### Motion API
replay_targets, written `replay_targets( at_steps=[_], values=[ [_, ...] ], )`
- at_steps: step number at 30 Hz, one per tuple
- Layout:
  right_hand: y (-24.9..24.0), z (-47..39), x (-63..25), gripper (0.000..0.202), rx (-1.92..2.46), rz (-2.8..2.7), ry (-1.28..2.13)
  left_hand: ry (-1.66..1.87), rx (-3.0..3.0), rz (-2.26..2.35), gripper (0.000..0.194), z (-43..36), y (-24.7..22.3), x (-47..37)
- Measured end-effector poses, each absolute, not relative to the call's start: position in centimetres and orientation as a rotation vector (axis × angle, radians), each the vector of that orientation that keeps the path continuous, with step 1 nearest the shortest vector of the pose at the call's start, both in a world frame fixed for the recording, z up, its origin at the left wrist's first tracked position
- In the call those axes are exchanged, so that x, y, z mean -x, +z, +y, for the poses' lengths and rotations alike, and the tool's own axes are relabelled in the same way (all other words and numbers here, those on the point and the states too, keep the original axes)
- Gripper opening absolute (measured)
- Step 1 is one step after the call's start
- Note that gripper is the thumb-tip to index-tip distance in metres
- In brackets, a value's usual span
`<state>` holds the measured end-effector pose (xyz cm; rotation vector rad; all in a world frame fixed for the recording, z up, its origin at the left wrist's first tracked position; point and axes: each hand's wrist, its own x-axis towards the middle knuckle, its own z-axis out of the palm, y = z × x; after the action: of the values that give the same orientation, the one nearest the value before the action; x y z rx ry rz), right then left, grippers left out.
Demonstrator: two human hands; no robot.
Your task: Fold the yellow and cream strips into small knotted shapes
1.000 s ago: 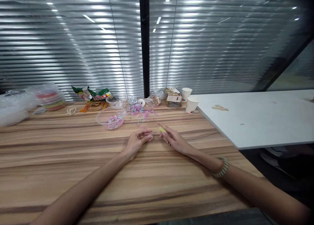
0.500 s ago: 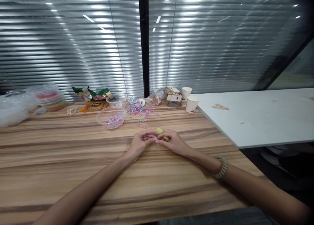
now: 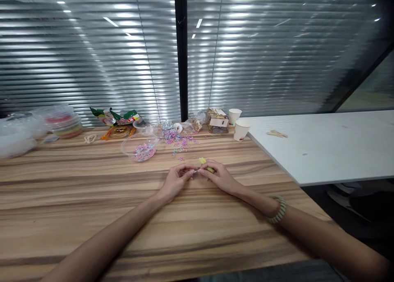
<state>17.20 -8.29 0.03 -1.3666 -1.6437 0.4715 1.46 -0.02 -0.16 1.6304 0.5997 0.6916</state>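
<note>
My left hand [image 3: 175,181] is closed, thumb and forefinger pinched on one end of a thin pale strand-like piece [image 3: 197,170], too small to name. My right hand [image 3: 222,178] pinches the other end with thumb and forefinger. In its curled fingers sits a small yellow object [image 3: 202,160], partly hidden; its kind does not show. Both hands are low over the wooden table [image 3: 154,224], fingertips slightly apart. Beyond them lies a scatter of tiny pink, purple and pale-blue pieces [image 3: 181,142]. More of these are in a clear plastic bowl [image 3: 125,149].
Two paper cups [image 3: 241,130] stand at the back right, near a small box [image 3: 218,121]. Snack packets [image 3: 123,118], stacked clear tubs [image 3: 63,126] and plastic bags [image 3: 15,136] line the back left. Wooden sticks [image 3: 276,133] lie on the white table [image 3: 332,150].
My fingertips have drawn slightly apart, and the thin pale piece now shows stretched between them. My right hand and the yellow object moved a little up and to the right.
</note>
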Motion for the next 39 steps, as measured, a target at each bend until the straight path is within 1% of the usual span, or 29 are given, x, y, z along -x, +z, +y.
replay_targets(
  at_steps=[7,13,18,20,23,27,30,33,36,39],
  values=[
    [0.0,-8.3,-17.2,0.016,1.365,-1.66,0.398,0.668,-1.794,0.522,0.018,0.0,-0.7,-1.5],
    [0.0,-8.3,-17.1,0.012,1.365,-1.744,0.296,0.649,-1.682,0.617,0.023,-0.1,-0.3,-1.4],
    [-0.1,-8.2,-17.1,0.011,1.395,-1.804,0.269,0.676,-1.623,0.516,0.021,-0.1,0.4,-1.3],
    [-0.1,-8.2,-17.2,0.011,1.385,-1.802,0.279,0.63,-1.568,0.471,0.019,-0.1,0.7,-1.2],
    [0.0,-8.3,-17.2,0.011,1.36,-1.787,0.304,0.444,-1.474,0.394,0.019,-0.2,1.2,-0.9],
    [0.3,-8.5,-16.8,0.012,1.291,-1.834,0.38,0.316,-1.393,0.377,0.019,-0.5,1.8,-0.7],
    [0.3,-8.6,-16.7,0.015,1.271,-1.841,0.463,0.347,-1.394,0.407,0.021,-0.5,1.9,-0.6],
    [0.2,-8.6,-16.8,0.024,1.283,-1.739,0.646,0.403,-1.353,0.45,0.024,-0.4,1.7,-0.7],
    [-0.2,-8.4,-17.0,0.03,1.252,-1.61,0.826,0.415,-1.369,0.511,0.029,-0.3,1.3,-0.7],
    [-0.5,-8.3,-17.0,0.033,1.206,-1.571,0.866,0.415,-1.401,0.55,0.037,-0.2,0.9,-0.7]
  ],
)
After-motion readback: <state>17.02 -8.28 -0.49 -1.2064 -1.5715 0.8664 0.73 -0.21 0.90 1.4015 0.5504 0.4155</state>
